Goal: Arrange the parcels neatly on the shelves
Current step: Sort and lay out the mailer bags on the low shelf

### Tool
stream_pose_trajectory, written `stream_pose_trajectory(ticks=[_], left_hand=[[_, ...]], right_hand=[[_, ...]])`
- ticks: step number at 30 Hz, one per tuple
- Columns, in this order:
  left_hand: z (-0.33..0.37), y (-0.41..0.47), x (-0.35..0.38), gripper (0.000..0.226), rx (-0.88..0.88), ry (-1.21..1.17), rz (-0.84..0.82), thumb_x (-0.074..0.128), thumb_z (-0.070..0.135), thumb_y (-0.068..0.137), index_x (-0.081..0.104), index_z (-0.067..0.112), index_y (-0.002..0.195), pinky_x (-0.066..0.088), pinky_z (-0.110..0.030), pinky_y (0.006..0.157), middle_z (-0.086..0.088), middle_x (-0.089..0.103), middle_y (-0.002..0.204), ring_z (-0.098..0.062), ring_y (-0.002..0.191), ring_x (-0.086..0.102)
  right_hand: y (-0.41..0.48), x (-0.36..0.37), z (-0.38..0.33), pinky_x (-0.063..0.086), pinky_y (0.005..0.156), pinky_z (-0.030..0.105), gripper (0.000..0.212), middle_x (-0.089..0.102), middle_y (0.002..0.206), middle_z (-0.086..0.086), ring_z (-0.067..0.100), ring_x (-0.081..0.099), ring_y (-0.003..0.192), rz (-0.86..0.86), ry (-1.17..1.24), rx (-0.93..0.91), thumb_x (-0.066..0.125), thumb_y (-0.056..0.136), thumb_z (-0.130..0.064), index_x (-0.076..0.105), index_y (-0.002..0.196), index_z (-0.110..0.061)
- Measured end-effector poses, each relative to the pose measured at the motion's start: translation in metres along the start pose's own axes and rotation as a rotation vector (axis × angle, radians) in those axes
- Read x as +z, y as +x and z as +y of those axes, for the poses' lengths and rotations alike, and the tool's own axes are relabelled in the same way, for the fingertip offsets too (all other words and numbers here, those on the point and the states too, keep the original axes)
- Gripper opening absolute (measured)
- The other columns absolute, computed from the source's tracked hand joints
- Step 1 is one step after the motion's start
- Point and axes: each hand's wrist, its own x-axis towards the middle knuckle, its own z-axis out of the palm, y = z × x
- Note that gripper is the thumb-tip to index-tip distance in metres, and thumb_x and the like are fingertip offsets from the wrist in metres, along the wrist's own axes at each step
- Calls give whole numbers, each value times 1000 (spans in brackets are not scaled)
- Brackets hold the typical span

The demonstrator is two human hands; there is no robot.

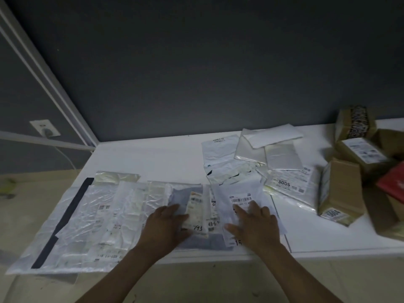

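Flat plastic mailer parcels lie in an overlapping row along the front of a white shelf. My left hand rests flat on a grey-blue parcel with paper labels, fingers on the label's edge. Fingers spread, my right hand presses down on a white parcel with a barcode label. A large crinkled white parcel with a dark stripe lies at the left end and overhangs the shelf edge. More white and silver mailers lie heaped behind, one labelled 3005.
Brown cardboard boxes and a red package are piled at the shelf's right end. A dark grey wall rises behind. A wall socket with a cable sits at the left, beside a white frame post.
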Motion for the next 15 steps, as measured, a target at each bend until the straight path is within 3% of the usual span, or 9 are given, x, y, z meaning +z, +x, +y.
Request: stream_pose_trajectory(ticks=[3, 6, 8, 10, 12, 15], left_hand=[[16, 32, -18, 40, -44, -48, 108, 50, 52, 79, 78, 24, 76, 54, -39, 84, -7, 74, 95, -30, 93, 67], [40, 79, -21, 39, -143, -215, 216, 55, 47, 81, 77, 17, 94, 50, -32, 89, -7, 72, 100, -28, 98, 65], [57, 113, -13, 49, -207, -323, 74, 50, 52, 90, 67, 16, 118, 45, -32, 96, -6, 64, 120, -27, 114, 57], [67, 143, 6, 60, -303, -343, -92, 51, 55, 91, 48, 19, 139, 38, -34, 106, -8, 50, 139, -27, 127, 47], [72, 166, 23, 73, -385, -302, -187, 54, 61, 87, 35, 22, 146, 35, -39, 108, -15, 38, 146, -33, 131, 40], [80, 184, 36, 78, -461, -190, -177, 57, 65, 83, 31, 29, 147, 32, -43, 107, -16, 29, 149, -36, 132, 33]], right_hand=[[2, -7, 11, 25, 109, 46, 87, 23, 153, 9, 35, 25, 137, 9, 14, -23, 20, 71, -88, 30, 143, -41], [7, -10, 22, 15, 115, 47, 99, 22, 157, 7, 32, 13, 144, 83, 88, -91, 3, 62, -85, 41, 141, -38], [15, -8, 33, 16, 116, 49, 97, 28, 154, 8, 34, 17, 145, 158, 134, -109, 4, 64, -80, 46, 138, -34], [24, -5, 47, 17, 116, 51, 91, 32, 152, 11, 36, 21, 144, 129, 168, -105, 10, 69, -77, 47, 138, -32], [32, -1, 59, 25, 111, 57, 84, 40, 148, 15, 39, 32, 139, 105, 160, -79, 19, 72, -75, 54, 134, -31], [41, 10, 74, 49, 86, 60, 65, 63, 124, 17, 40, 61, 113, 46, 165, -32, 35, 75, -69, 71, 111, -29]])
